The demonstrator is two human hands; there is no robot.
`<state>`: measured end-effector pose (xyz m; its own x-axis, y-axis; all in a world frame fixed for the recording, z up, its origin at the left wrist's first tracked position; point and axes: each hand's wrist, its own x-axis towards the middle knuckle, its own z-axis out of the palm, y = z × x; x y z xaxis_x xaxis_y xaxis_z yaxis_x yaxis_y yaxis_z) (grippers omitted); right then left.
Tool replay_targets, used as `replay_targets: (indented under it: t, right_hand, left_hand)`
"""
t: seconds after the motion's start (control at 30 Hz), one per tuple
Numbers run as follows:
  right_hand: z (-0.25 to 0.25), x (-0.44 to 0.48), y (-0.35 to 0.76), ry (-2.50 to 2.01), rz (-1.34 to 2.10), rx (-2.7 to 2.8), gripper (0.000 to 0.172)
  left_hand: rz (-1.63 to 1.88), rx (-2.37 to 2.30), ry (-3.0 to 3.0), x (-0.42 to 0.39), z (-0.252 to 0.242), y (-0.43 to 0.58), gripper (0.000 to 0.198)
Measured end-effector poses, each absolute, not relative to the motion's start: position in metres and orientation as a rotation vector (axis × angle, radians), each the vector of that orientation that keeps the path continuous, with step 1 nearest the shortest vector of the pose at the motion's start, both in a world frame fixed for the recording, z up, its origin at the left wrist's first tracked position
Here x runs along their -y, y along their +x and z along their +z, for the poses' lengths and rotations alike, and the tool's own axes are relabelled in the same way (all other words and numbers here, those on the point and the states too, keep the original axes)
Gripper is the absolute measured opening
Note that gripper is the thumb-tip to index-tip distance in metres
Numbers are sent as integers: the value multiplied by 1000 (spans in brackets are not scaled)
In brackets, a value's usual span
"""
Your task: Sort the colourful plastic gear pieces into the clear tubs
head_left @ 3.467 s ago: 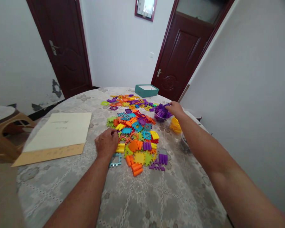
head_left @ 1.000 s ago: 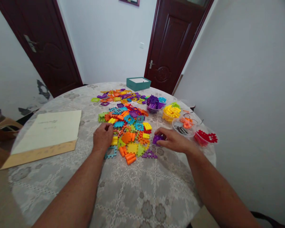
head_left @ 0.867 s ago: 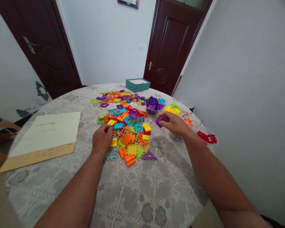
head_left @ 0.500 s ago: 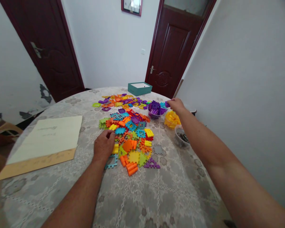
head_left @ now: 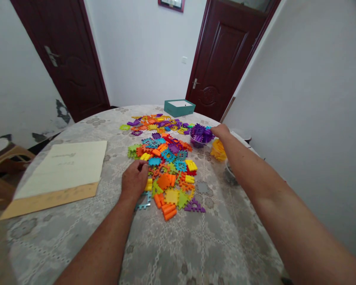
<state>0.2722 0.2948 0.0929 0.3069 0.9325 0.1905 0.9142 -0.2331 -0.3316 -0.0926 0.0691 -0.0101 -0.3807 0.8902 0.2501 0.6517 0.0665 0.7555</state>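
Observation:
My left hand (head_left: 134, 177) rests at the near left side of a pile of colourful toothed plastic building pieces (head_left: 172, 196). Its fingers are curled in, and whatever they may hold is hidden. My right hand (head_left: 222, 132) is stretched out over the right side of the table, with its fingers pinched on a purple building piece at the rim of a clear bowl (head_left: 198, 144). Purple pieces (head_left: 199, 131) are heaped in that bowl. A second container with yellow pieces (head_left: 218, 150) stands just below my right wrist. Part of it is behind my forearm.
A further clear bowl (head_left: 230, 176) is partly covered by my right forearm. More mixed pieces (head_left: 157, 123) lie at the far side. A green box (head_left: 179, 109) stands at the back edge. Paper sheets (head_left: 62, 168) lie on the left. A stool (head_left: 8, 166) stands beside the table.
My right hand has moved slightly with the purple piece, closer to the bowl of purple pieces. My left hand stays beside the pile. The whole view has shifted a little.

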Motion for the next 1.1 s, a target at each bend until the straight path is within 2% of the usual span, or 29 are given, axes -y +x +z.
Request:
replay_targets:
  t: [0.23,0.4,0.47,0.63,0.73,0.9,1.1]
  right_hand:
    - [101,-274,267,-2189,-24,1649,34]
    - [99,-218,253,-1854,-94,1794,28]
    - [92,-182,247,-1680,-1,1923,27]
    - [61,-94,243,-1492,488,2301,21]
    - [40,-62,246,-1537,576,2368,26]
    - [17,-45,248,-1600,517,2441,42]
    - [10,-50,250,-1720,553,2331,41]
  left_hand:
    - [1220,-2064,1558,-71,-13,-93,25]
    - [1219,-2063,1561,-70,-13,-91,26]
    - [1225,-2071,1561,-70,-12,-90,26]
    - [1243,-2079,1538,-71,-11,-88,27]
    - [1282,-2059,1501,-71,-10,-86,26]
    - [1400,-2017,1408,-69,-9,-81,28]
    - [1414,-1997,1406,-70,-11,-79,28]
